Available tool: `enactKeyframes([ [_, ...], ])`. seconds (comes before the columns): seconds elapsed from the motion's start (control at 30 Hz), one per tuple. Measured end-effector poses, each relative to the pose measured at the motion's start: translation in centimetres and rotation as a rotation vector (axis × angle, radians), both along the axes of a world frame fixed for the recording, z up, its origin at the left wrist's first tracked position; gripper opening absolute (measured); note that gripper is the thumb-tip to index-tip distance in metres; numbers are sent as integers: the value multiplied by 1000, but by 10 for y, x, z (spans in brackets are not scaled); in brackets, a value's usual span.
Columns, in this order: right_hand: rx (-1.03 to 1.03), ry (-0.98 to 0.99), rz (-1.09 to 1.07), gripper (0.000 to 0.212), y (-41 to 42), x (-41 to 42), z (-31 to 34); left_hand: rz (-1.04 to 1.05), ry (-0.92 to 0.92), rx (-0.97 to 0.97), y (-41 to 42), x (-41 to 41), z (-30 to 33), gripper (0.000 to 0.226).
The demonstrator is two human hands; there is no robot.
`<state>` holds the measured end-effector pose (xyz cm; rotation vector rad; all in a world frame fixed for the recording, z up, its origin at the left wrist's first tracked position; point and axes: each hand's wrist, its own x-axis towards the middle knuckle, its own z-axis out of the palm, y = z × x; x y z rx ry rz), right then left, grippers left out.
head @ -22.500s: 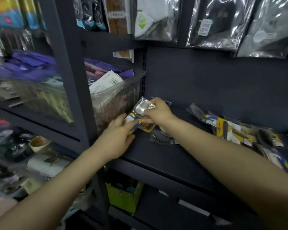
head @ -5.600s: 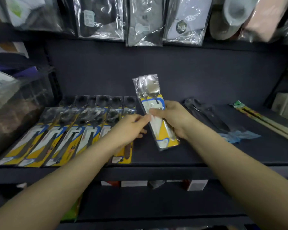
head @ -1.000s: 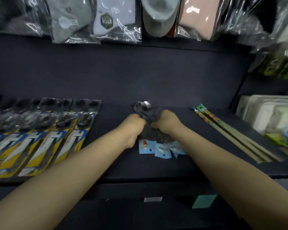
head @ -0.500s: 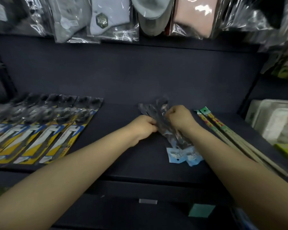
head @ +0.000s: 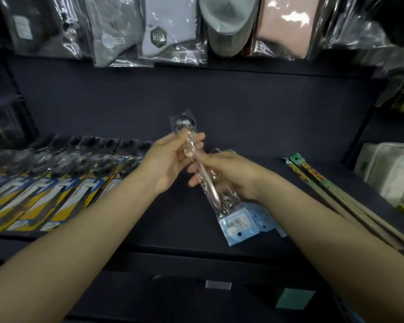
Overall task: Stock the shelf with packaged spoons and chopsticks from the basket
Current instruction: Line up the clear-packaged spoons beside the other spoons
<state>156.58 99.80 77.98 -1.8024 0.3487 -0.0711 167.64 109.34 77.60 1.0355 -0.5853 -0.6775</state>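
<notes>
A metal spoon in a clear packet with a light-blue header card (head: 237,223) is raised above the dark shelf (head: 177,227). My left hand (head: 168,163) pinches its upper part near the bowl, and my right hand (head: 226,173) grips its middle. Under it, more blue-header spoon packets (head: 266,223) lie on the shelf, mostly hidden by my right hand. A row of yellow-and-blue spoon packets (head: 56,183) lies flat on the shelf's left side. Long packaged chopsticks (head: 331,194) lie slanted on the right.
Bagged socks and caps (head: 173,31) hang over the shelf from above. Pale plastic trays (head: 392,173) stand at the far right. A clear bin (head: 2,122) sits at the far left. Price tags (head: 218,284) mark the lower shelf edge.
Both hands have lifted one blue-header spoon packet off the small pile on the shelf and now hold it tilted in the air; half a second ago they were down on the pile.
</notes>
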Motion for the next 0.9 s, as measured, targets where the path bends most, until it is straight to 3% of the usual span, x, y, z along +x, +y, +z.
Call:
enactKeyframes([
  [0.07,335,106,98,57,5,5,1,-46,91,-42,8,14,2,20],
  [0.1,483,108,126,54,8,7,0,-77,127,-55,12,19,2,22],
  [0.17,585,59,143,30,13,12,-5,-145,168,-61,17,29,2,26],
  [0.23,539,-4,109,11,21,17,-8,-183,182,-16,20,34,1,31],
  [0.37,65,-128,-152,16,38,30,-12,-122,173,189,24,38,-2,55],
  [0.5,-232,-239,-248,16,51,40,-16,-117,64,245,32,38,-5,17],
  [0.57,-152,-209,-218,7,54,38,-14,-92,39,220,34,41,-3,12],
  [0.67,-33,-154,-126,11,53,30,-13,-100,47,181,34,51,2,10],
  [0.8,-49,-148,-76,10,51,20,-17,-187,48,260,31,57,6,11],
  [0.9,14,-208,-75,36,51,16,-20,-145,46,297,24,60,7,15],
])
